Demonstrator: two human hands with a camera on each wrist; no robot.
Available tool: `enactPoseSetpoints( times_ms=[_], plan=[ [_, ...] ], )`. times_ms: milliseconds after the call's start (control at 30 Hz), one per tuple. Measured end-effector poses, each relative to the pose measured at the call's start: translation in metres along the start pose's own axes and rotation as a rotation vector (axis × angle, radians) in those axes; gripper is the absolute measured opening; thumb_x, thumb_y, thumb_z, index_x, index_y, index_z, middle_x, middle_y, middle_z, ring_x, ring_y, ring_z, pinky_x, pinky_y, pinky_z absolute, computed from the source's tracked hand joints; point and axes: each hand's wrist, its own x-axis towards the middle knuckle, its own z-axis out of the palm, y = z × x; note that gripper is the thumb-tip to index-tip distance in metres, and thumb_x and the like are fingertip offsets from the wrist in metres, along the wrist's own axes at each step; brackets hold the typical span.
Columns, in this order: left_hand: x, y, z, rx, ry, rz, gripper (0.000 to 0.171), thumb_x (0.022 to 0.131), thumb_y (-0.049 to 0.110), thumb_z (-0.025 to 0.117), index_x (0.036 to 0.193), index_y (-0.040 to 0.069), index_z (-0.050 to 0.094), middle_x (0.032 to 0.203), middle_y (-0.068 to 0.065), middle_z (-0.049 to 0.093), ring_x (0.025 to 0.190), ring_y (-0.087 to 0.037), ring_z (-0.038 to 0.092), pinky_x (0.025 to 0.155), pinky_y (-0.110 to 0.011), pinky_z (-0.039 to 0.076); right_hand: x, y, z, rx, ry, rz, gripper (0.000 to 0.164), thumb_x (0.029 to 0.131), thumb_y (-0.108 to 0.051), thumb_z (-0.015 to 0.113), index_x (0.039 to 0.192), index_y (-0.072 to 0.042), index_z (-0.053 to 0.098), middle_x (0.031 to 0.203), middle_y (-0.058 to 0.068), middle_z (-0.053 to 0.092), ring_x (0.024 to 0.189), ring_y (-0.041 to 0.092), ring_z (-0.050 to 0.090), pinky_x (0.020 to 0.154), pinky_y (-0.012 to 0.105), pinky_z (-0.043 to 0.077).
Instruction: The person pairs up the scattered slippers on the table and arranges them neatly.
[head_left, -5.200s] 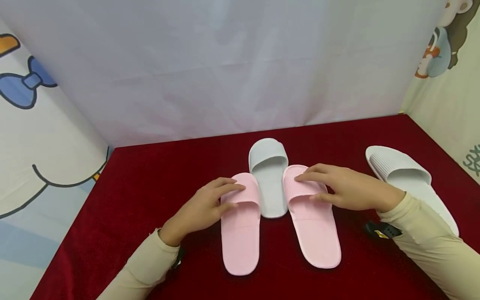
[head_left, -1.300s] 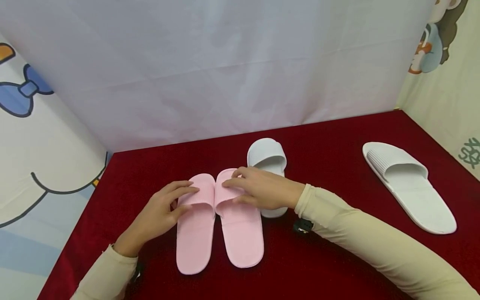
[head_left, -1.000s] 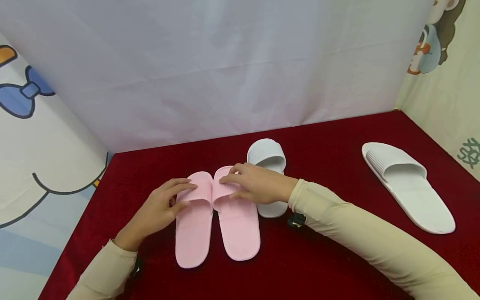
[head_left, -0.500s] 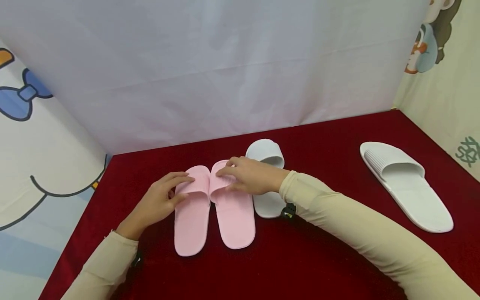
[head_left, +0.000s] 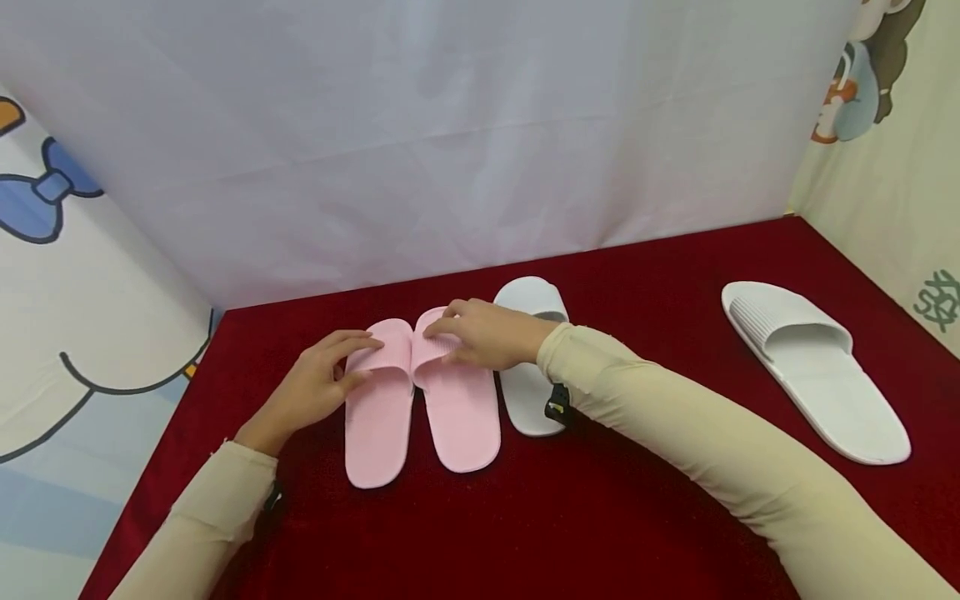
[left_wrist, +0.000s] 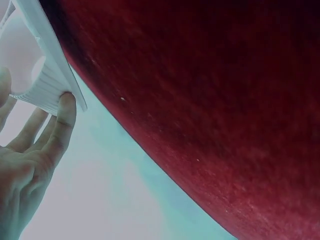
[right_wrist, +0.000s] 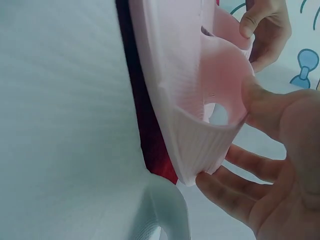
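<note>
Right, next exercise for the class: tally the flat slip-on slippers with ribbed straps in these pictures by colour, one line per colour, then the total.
Pale pink flat slippers with ribbed straps: 2
White flat slippers with ribbed straps: 2
Total: 4

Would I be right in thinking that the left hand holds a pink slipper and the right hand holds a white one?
Not quite: as the right wrist view shows, the right hand holds a pink slipper too, like the left hand.
</note>
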Motion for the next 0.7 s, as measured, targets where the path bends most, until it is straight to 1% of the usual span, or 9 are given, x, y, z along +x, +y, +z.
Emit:
enactPoseSetpoints(
  times_ms=[200,300,400,533,700],
  plan=[
    [0.007,-0.01,0.001,-0.011,-0.014,-0.046,0.037,0.089,0.004,0.071,0.126,0.008,0.066,0.134,-0.017,0.059,0.116,-0.032,0.059,0.072,-0.028,0.053,0.013,0.005,-0.003,0.012,-0.027,0.048,0.046,0.099,-0.034,0.06,0.143,-0.021,0.054,0.143,0.013,0.052,0.13,0.03,0.053,0.112,0.042,0.043],
    [0.008,-0.015,0.003,-0.014,-0.028,-0.064,0.037,0.09,0.004,0.07,0.126,0.008,0.065,0.134,-0.017,0.059,0.117,-0.032,0.059,0.073,-0.028,0.053,0.017,0.007,-0.002,0.028,-0.041,0.062,0.045,0.099,-0.033,0.061,0.142,-0.022,0.054,0.143,0.013,0.052,0.13,0.03,0.053,0.111,0.042,0.042],
    [0.01,-0.018,0.005,-0.011,-0.036,-0.07,0.036,0.09,0.005,0.07,0.126,0.007,0.065,0.133,-0.017,0.059,0.118,-0.032,0.058,0.074,-0.032,0.054,0.02,0.009,-0.001,0.042,-0.053,0.075,0.045,0.099,-0.032,0.061,0.142,-0.023,0.055,0.141,0.012,0.053,0.128,0.028,0.054,0.11,0.042,0.043],
    [0.013,-0.019,0.007,-0.008,-0.042,-0.073,0.036,0.091,0.005,0.069,0.127,0.007,0.064,0.133,-0.018,0.059,0.117,-0.032,0.058,0.075,-0.037,0.054,0.022,0.015,0.002,0.066,-0.052,0.091,0.046,0.098,-0.031,0.062,0.142,-0.022,0.055,0.14,0.012,0.054,0.127,0.025,0.054,0.109,0.041,0.044],
    [0.016,-0.019,0.009,-0.023,-0.048,-0.084,0.037,0.091,0.004,0.069,0.127,0.007,0.064,0.133,-0.018,0.059,0.116,-0.032,0.059,0.075,-0.034,0.054,0.021,0.019,0.004,0.088,-0.056,0.101,0.046,0.097,-0.031,0.063,0.142,-0.022,0.055,0.142,0.011,0.053,0.129,0.025,0.053,0.111,0.041,0.043]
  ],
)
